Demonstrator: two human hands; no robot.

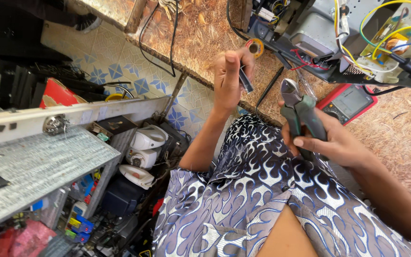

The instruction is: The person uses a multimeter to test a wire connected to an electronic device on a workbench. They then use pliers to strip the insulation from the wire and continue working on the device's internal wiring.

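My left hand (pixel 229 78) is raised above my lap and pinches a short dark strip, likely a bit of wire or tubing (pixel 245 79), between thumb and fingers. My right hand (pixel 327 140) grips green-handled cutting pliers (pixel 297 107), jaws pointing up and nearly closed, a little to the right of the strip. Both hands hover at the edge of a worn brown workbench (pixel 205 38). My patterned blue-and-white shirt fills the lower middle.
On the bench lie an opened appliance chassis with yellow, green and red wires (pixel 357 38), a red multimeter (pixel 350 102), a roll of tape (pixel 254 46) and black cables. To the left stand a metal panel (pixel 39 162), clothes irons (pixel 146 147) and clutter on a tiled floor.
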